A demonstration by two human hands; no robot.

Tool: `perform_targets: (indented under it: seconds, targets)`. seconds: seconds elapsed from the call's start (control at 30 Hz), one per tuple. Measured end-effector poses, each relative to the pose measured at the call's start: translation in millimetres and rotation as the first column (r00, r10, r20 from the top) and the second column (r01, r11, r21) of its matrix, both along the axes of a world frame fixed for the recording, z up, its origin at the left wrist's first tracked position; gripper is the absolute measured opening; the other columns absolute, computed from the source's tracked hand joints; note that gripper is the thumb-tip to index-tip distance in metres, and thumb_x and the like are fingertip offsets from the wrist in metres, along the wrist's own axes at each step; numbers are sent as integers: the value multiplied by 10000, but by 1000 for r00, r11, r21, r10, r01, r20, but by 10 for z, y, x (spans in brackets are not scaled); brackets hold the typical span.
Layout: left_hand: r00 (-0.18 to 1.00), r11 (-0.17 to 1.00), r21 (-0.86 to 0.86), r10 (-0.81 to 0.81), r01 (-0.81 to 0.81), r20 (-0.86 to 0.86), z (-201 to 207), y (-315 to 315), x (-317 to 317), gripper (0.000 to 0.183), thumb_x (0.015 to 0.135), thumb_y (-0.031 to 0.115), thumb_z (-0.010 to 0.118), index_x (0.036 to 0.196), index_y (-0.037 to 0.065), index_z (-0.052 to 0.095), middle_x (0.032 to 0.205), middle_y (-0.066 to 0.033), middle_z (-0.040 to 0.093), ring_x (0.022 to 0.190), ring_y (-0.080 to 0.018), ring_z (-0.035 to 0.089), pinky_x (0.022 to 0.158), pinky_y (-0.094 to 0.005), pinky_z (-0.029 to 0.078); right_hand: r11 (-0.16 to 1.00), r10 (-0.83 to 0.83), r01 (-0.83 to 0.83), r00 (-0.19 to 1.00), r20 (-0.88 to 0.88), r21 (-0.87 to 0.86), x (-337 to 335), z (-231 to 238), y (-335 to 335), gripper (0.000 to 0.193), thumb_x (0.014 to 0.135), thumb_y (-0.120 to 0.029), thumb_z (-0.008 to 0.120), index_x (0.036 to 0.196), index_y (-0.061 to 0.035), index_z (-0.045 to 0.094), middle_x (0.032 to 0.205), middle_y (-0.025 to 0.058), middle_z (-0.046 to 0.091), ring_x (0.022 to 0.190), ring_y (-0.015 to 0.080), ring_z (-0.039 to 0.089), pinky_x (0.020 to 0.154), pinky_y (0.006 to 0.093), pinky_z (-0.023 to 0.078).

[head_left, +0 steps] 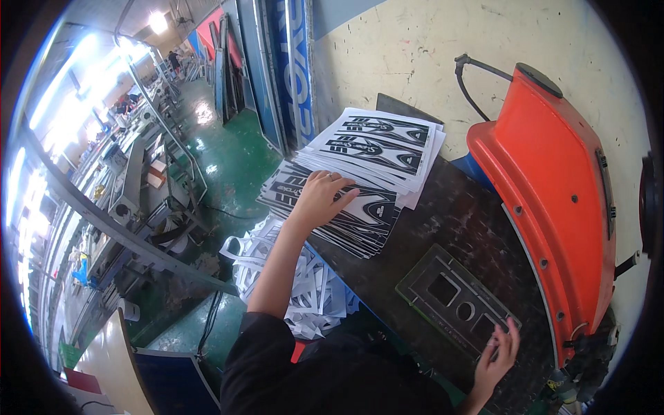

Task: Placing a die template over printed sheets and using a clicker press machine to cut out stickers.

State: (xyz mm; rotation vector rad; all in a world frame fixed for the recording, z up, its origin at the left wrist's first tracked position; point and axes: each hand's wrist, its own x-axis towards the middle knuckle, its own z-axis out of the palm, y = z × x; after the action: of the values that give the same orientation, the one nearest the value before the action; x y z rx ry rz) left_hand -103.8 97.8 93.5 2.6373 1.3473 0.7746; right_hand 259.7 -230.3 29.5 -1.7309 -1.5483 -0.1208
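Sheets (377, 149), then: where are they lying, and what's nearest you?

They're lying in two overlapping piles at the far left of the dark table (470, 200). Nearest, the right hand (499, 348) is hanging at the plate (445, 312), its fingers curving loosely, with a wide gap between thumb and fingertips. I'm not able to tell whether it's touching.

How is the plate looking?

It's lying flat, black and rectangular, showing squarish openings and a round hole. Left of the table edge, white scraps (304, 294) are heaping up in a tangle.

And the left hand (324, 197)?

It's resting palm down on the nearer pile, thumb spreading away from the fingers. Whether it's pinching paper, I'm not able to tell.

How are the sheets looking?

They're showing black, curving, pointed shapes and bold lettering on white. The nearer pile is fanning out in ragged layers; the farther one is displaying broader white margins.

Farther off?

An orange housing (553, 200) is standing at the right, before a scuffed cream wall (401, 55). Blue panels (294, 76) are leaning beyond the sheets, and a person (173, 63) is standing far down the green floor (256, 149).
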Motion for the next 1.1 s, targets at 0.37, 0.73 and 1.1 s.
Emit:
perform_targets:
  seconds: [0.37, 0.73, 1.1]
  targets:
    - [979, 975, 202, -127, 94, 157, -3, -653, 421, 428, 810, 169, 715, 1227, 149, 621, 1309, -128, 549, 1224, -327, 516, 1043, -489, 389, 851, -507, 523, 801, 318, 41, 651, 90, -692, 294, 979, -69, 479, 1236, 20, 588, 1330, 183, 524, 1179, 333, 546, 961, 417, 457]
    - [575, 574, -27, -817, 818, 44, -1055, -1958, 1944, 661, 823, 338, 690, 1397, 110, 452, 1384, -249, 413, 1294, -404, 430, 1104, -475, 343, 771, -625, 582, 770, 130, 257, 480, 88, -662, 250, 945, -47, 516, 1154, 13, 641, 1232, 169, 612, 1121, 329, 586, 962, 409, 455]
    - [804, 888, 52, -387, 457, -450, 327, -513, 1603, 298, 823, 206, 674, 1090, 74, 659, 1003, -133, 666, 1021, -304, 598, 913, -439, 451, 977, -135, 138, 990, 30, -162, -251, -79, -15, 353, 645, -158, 790, 928, -68, 599, 950, 99, 576, 952, 329, 560, 861, 451, 437]
